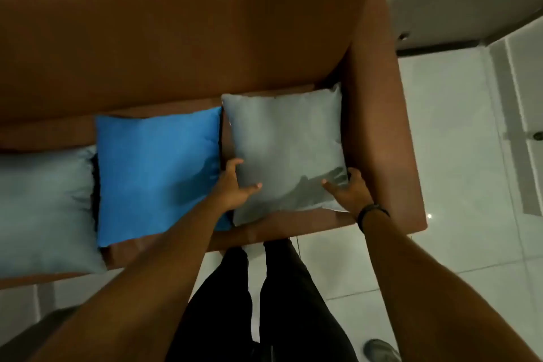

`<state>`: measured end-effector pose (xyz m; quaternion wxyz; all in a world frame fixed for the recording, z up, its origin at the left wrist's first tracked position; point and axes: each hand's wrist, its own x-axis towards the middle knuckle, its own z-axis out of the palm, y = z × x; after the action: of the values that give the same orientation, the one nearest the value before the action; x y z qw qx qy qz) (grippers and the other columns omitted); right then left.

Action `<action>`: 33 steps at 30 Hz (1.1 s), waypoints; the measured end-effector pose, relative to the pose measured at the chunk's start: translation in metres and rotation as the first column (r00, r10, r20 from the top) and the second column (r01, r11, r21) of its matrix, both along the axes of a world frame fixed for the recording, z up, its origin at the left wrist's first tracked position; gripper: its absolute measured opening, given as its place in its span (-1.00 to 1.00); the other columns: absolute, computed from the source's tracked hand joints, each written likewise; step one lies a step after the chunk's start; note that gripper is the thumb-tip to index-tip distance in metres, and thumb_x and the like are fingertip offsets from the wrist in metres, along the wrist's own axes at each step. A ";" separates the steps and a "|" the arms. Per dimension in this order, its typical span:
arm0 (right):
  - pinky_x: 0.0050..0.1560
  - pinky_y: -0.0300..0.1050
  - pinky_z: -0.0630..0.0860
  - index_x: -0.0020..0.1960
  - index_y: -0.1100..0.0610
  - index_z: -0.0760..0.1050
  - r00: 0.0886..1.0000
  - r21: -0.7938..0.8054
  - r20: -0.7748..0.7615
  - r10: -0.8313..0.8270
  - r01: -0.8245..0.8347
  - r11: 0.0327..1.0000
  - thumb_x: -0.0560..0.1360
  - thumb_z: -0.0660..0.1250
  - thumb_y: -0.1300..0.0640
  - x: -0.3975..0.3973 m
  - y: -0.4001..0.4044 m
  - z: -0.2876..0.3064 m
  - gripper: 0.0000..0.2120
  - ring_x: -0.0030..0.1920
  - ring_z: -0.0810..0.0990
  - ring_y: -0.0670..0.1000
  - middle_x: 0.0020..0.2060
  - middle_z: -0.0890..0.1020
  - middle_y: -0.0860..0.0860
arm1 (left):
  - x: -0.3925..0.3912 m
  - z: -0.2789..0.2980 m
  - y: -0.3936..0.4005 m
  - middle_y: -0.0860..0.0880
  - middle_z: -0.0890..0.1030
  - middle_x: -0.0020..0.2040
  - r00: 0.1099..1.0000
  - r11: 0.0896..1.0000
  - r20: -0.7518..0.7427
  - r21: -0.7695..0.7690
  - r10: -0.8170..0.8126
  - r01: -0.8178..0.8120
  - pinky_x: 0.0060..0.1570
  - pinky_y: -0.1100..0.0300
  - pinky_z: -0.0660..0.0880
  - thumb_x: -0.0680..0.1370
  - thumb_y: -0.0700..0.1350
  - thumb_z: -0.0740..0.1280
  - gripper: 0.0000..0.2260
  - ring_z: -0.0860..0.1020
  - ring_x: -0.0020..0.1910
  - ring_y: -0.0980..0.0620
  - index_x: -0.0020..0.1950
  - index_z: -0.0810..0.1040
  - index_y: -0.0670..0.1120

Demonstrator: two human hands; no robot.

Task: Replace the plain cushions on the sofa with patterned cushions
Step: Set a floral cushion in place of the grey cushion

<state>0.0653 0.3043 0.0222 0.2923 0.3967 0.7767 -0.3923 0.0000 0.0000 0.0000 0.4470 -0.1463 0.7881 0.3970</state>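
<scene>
**With both hands set on it, first plain cushion is ready to come off**

While the grey cushion (286, 153) lies flat at the sofa's (176, 38) right end, against the armrest (382, 126), I judge removal is only starting. My left hand (235, 188) grips its near-left edge, fingers spread, thumb on top. My right hand (351, 189) clasps the near-right corner likewise. Next: lift clear. A blue cushion (158, 173) adjoins; another grey cushion (44, 209) lies beyond. No patterned cushions visible.

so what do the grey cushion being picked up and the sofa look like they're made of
Grey cushion: apparently a smooth satin-like fabric; it has a soft sheen and creases where the left hand and right hand press. Sofa: brown, matte and even, possibly faux leather or tight-woven cloth; too blurred to tell.
</scene>
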 end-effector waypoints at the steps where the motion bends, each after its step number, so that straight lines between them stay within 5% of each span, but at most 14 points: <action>1: 0.45 0.07 0.39 0.63 0.21 0.13 0.999 -0.014 -0.026 -0.023 0.023 1.000 0.43 0.60 -0.09 -0.004 0.005 -0.011 -0.01 0.51 0.38 0.26 0.56 0.34 0.21 | -0.002 -0.010 0.005 -0.20 0.31 0.56 1.000 1.000 0.005 0.005 0.016 -0.016 0.39 -0.15 0.46 0.48 0.11 0.54 -0.19 0.41 0.48 -0.22 0.58 0.11 0.13; 7: 0.50 0.19 0.41 0.64 0.14 0.00 0.999 -0.140 0.022 -0.033 0.035 0.990 0.29 0.68 -0.16 -0.015 0.017 -0.061 0.20 0.51 0.39 0.23 0.55 0.34 0.14 | 0.013 -0.052 0.026 -0.13 0.27 0.62 0.986 0.993 0.117 -0.015 0.122 -0.121 0.46 -0.04 0.36 0.47 0.09 0.56 0.08 0.37 0.53 -0.18 0.66 -0.21 0.09; 12: 0.19 -0.01 0.55 0.42 0.09 0.17 0.998 -0.098 -0.067 -0.006 0.000 0.995 0.36 0.62 -0.18 -0.012 0.022 -0.037 -0.11 0.22 0.56 0.15 0.30 0.49 0.06 | 0.024 -0.027 0.021 -0.07 0.29 0.62 0.987 0.987 -0.004 -0.009 0.159 -0.159 0.47 -0.10 0.39 0.44 0.08 0.59 0.01 0.37 0.53 -0.16 0.68 -0.03 0.11; 16: -0.18 -0.27 0.49 0.25 -0.08 0.25 0.989 -0.122 -0.123 0.086 -0.101 0.987 0.33 0.51 -0.41 -0.023 0.039 0.020 -0.27 -0.03 0.57 -0.12 0.07 0.51 -0.16 | 0.010 0.015 0.002 0.03 0.36 0.60 0.987 0.987 0.007 -0.013 0.159 -0.159 0.42 -0.05 0.43 0.41 0.31 0.51 -0.08 0.43 0.48 -0.09 0.66 0.13 0.20; 18: -0.20 -0.25 0.49 0.23 -0.14 0.32 0.983 -0.142 -0.136 0.126 -0.145 0.979 0.32 0.46 -0.47 -0.040 0.048 0.050 -0.33 -0.02 0.58 -0.10 0.05 0.53 -0.16 | -0.008 0.041 -0.003 0.03 0.39 0.59 0.982 0.982 0.023 0.003 0.189 -0.190 0.41 -0.05 0.44 0.41 0.39 0.46 -0.11 0.46 0.45 -0.08 0.66 0.20 0.18; 21: -0.06 -0.12 0.57 0.26 -0.12 0.48 0.973 -0.138 -0.151 0.173 -0.194 0.971 0.41 0.46 -0.38 -0.079 0.061 0.085 -0.46 0.05 0.63 -0.01 0.09 0.61 -0.08 | -0.047 0.076 -0.001 -0.02 0.54 0.45 0.944 0.945 0.111 0.065 0.311 -0.320 0.20 -0.04 0.60 0.42 0.41 0.44 -0.20 0.62 0.25 -0.08 0.59 0.35 0.16; 23: 0.10 0.02 0.60 0.18 -0.08 0.60 0.974 -0.103 -0.143 0.173 -0.189 0.977 0.48 0.46 -0.27 -0.111 0.071 0.101 -0.62 0.06 0.66 0.05 0.06 0.68 -0.02 | -0.077 0.096 0.000 -0.08 0.67 0.22 0.914 0.914 0.227 0.157 0.335 -0.374 -0.20 0.09 0.66 0.50 0.35 0.39 -0.35 0.72 -0.01 -0.07 0.51 0.47 0.07; 25: 0.03 0.01 0.63 0.01 -0.01 0.69 0.984 -0.122 -0.092 0.154 -0.165 0.979 0.53 0.46 -0.15 -0.142 0.083 0.116 -0.78 -0.04 0.71 0.09 -0.04 0.75 0.06 | -0.105 0.113 0.000 -0.12 0.69 -0.11 0.884 0.882 0.340 0.233 0.321 -0.410 -0.51 0.23 0.51 0.55 0.35 0.32 -0.45 0.67 -0.33 -0.04 0.26 0.61 -0.08; 28: -0.24 -0.12 0.62 -0.07 0.10 0.69 0.990 -0.178 0.011 0.137 -0.133 0.975 0.55 0.47 -0.01 -0.184 0.098 0.124 -0.83 -0.18 0.75 0.09 -0.14 0.77 0.13 | -0.147 0.128 0.001 -0.14 0.58 -0.30 0.854 0.871 0.362 0.180 0.373 -0.457 -0.57 0.26 0.47 0.50 0.48 0.24 -0.33 0.57 -0.49 -0.02 0.14 0.58 -0.13; 31: -0.28 -0.13 0.62 -0.02 0.05 0.62 0.993 -0.263 -0.034 0.110 -0.115 0.958 0.62 0.40 0.10 -0.223 0.101 0.114 -0.94 -0.18 0.73 -0.04 0.00 0.71 0.07 | -0.181 0.127 0.005 -0.19 0.62 -0.32 0.843 0.871 0.361 0.136 0.400 -0.471 -0.62 0.26 0.48 0.46 0.58 0.07 -0.14 0.58 -0.53 -0.05 0.05 0.58 -0.22; 33: -0.12 -0.19 0.68 0.15 -0.03 0.59 0.990 -0.302 -0.135 0.036 -0.076 0.950 0.66 0.35 0.01 -0.245 0.097 0.103 -0.89 -0.09 0.73 -0.14 0.17 0.66 0.02 | -0.195 0.123 0.008 -0.21 0.63 -0.22 0.816 0.844 0.370 0.136 0.444 -0.520 -0.53 0.23 0.54 0.44 0.62 -0.05 -0.06 0.60 -0.41 -0.09 0.04 0.58 -0.24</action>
<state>-0.1799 0.4017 0.1250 0.3109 0.2985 0.7345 -0.5241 -0.1950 0.0085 0.1230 0.4682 -0.3524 0.5889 0.5567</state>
